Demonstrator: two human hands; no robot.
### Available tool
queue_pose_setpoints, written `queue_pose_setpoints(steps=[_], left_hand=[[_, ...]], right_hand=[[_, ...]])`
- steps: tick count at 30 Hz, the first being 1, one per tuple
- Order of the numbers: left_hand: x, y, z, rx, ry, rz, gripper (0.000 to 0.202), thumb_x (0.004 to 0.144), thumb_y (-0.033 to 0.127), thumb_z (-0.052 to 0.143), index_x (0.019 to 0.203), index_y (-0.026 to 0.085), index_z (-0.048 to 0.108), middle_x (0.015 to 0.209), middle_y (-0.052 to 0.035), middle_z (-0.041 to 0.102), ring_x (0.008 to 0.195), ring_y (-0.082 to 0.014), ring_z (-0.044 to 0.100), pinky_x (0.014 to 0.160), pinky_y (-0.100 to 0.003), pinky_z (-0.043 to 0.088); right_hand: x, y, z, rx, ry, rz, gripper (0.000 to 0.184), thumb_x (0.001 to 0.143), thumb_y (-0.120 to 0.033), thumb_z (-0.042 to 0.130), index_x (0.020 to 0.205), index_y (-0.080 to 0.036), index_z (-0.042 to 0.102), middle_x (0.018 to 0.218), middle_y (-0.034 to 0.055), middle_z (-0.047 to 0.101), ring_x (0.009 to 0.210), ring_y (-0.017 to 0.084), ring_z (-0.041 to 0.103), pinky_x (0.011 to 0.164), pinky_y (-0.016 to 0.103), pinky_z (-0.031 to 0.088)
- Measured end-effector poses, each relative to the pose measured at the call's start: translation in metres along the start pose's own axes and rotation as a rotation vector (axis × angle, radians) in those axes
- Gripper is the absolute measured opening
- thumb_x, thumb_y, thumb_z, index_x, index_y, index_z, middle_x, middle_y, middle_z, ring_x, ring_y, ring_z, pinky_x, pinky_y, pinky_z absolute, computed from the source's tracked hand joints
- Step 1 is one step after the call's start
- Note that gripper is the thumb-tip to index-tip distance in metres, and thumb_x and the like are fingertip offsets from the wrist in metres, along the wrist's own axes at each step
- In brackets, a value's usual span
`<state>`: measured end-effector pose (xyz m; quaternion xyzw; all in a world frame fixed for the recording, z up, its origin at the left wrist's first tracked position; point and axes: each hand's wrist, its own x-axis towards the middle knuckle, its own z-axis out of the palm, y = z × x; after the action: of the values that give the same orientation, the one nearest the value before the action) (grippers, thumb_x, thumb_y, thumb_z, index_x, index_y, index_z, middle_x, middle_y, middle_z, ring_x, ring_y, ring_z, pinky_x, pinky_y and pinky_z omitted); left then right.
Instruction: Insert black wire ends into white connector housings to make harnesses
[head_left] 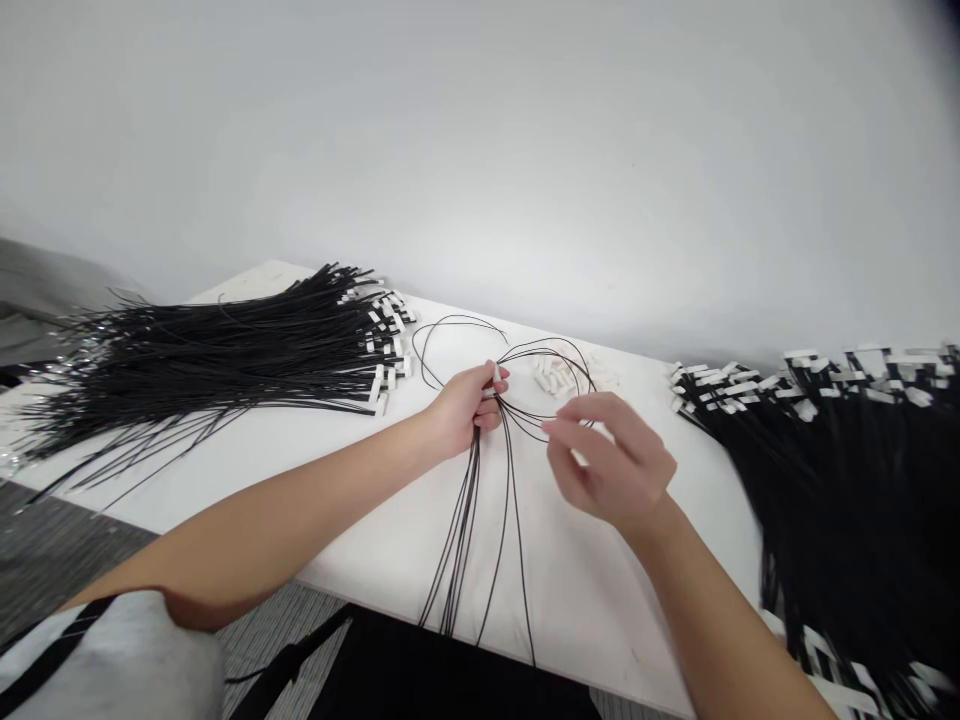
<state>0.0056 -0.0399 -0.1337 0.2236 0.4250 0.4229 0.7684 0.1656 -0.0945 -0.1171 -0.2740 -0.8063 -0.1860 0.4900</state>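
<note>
My left hand point(465, 408) is closed around a small white connector point(496, 374) and the black wires point(471, 500) that run through its grip. Some of these wires hang down over the table's front edge, while others curve out to the right in loops point(585, 365). My right hand point(611, 455) is just right of the left one, with fingers and thumb pinched close to the looping wires. It is slightly blurred, and I cannot make out what lies between its fingertips. Behind the hands lies a small pile of loose white connectors point(553, 374).
On the white table point(360, 500), a large heap of black wires point(225, 350) with white connector ends lies at left. Another heap of black wires point(847, 480) spreads at right, with white pieces at both ends. A pale wall point(480, 150) stands behind the table.
</note>
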Motion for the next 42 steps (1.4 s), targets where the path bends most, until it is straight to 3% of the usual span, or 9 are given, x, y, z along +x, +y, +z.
queue_pose_setpoints(steps=[3, 7, 17, 24, 29, 34, 38, 42], left_hand=[[0.001, 0.001, 0.001, -0.039, -0.007, -0.012, 0.015, 0.083, 0.028, 0.047, 0.082, 0.014, 0.047, 0.062, 0.0054, 0.037, 0.035, 0.0007, 0.015, 0.029, -0.013, 0.014], [0.002, 0.002, 0.001, -0.084, -0.029, -0.036, 0.014, 0.083, 0.027, 0.047, 0.081, 0.013, 0.046, 0.061, 0.0059, 0.037, 0.034, 0.001, 0.016, 0.028, -0.012, 0.013], [-0.002, 0.002, 0.003, -0.108, -0.046, -0.059, 0.013, 0.084, 0.026, 0.046, 0.08, 0.014, 0.045, 0.06, 0.0062, 0.036, 0.033, 0.0011, 0.017, 0.027, -0.011, 0.014], [-0.002, 0.002, 0.003, -0.113, -0.052, -0.066, 0.012, 0.083, 0.026, 0.048, 0.08, 0.014, 0.046, 0.06, 0.0062, 0.036, 0.033, 0.0008, 0.017, 0.028, -0.012, 0.013], [-0.003, 0.0, 0.002, -0.057, -0.074, -0.039, 0.013, 0.08, 0.028, 0.051, 0.081, 0.015, 0.047, 0.062, 0.0059, 0.036, 0.034, 0.0, 0.018, 0.029, -0.014, 0.015], [-0.003, -0.001, -0.001, 0.042, -0.071, 0.025, 0.017, 0.078, 0.032, 0.052, 0.083, 0.016, 0.05, 0.066, 0.0049, 0.038, 0.036, -0.0001, 0.019, 0.031, -0.015, 0.015], [-0.002, -0.003, -0.003, 0.114, -0.094, 0.063, 0.018, 0.076, 0.033, 0.053, 0.082, 0.016, 0.05, 0.068, 0.0037, 0.039, 0.037, -0.0002, 0.021, 0.033, -0.015, 0.016], [-0.004, -0.004, -0.003, 0.181, -0.137, 0.093, 0.019, 0.076, 0.035, 0.053, 0.081, 0.017, 0.051, 0.069, 0.0026, 0.04, 0.038, -0.0003, 0.023, 0.034, -0.015, 0.015]], right_hand=[[-0.002, -0.001, 0.002, -0.085, -0.134, -0.167, 0.019, 0.066, -0.002, 0.059, 0.072, -0.019, 0.051, 0.071, -0.0018, 0.054, 0.064, 0.009, 0.045, 0.059, 0.026, 0.036], [-0.009, 0.005, 0.007, -0.197, -0.238, -0.232, 0.016, 0.07, -0.007, 0.058, 0.068, -0.019, 0.049, 0.069, -0.0044, 0.054, 0.067, 0.009, 0.043, 0.067, 0.03, 0.031], [-0.013, 0.006, 0.014, -0.241, -0.195, -0.232, 0.015, 0.071, -0.009, 0.061, 0.068, -0.022, 0.053, 0.068, -0.0069, 0.055, 0.072, 0.009, 0.046, 0.081, 0.035, 0.029], [-0.015, 0.005, 0.015, -0.232, -0.143, -0.127, 0.013, 0.069, -0.012, 0.062, 0.067, -0.022, 0.053, 0.068, -0.007, 0.059, 0.072, 0.01, 0.049, 0.084, 0.037, 0.025], [-0.012, 0.001, 0.015, -0.06, -0.148, 0.197, 0.005, 0.074, -0.017, 0.06, 0.072, -0.021, 0.058, 0.066, -0.005, 0.059, 0.066, 0.009, 0.051, 0.084, 0.037, 0.026], [-0.003, 0.004, 0.009, 0.398, -0.084, 0.771, 0.003, 0.073, -0.022, 0.063, 0.071, -0.019, 0.062, 0.067, -0.0013, 0.06, 0.064, 0.01, 0.053, 0.071, 0.029, 0.04], [0.001, 0.018, 0.007, 0.689, 0.249, 1.165, 0.017, 0.063, -0.027, 0.071, 0.073, -0.017, 0.06, 0.064, -0.0006, 0.057, 0.058, 0.009, 0.052, 0.058, 0.024, 0.043], [0.0, 0.037, 0.0, 0.827, 0.516, 1.337, 0.023, 0.068, -0.034, 0.068, 0.075, -0.018, 0.053, 0.059, -0.0058, 0.047, 0.052, 0.005, 0.046, 0.059, 0.023, 0.047]])
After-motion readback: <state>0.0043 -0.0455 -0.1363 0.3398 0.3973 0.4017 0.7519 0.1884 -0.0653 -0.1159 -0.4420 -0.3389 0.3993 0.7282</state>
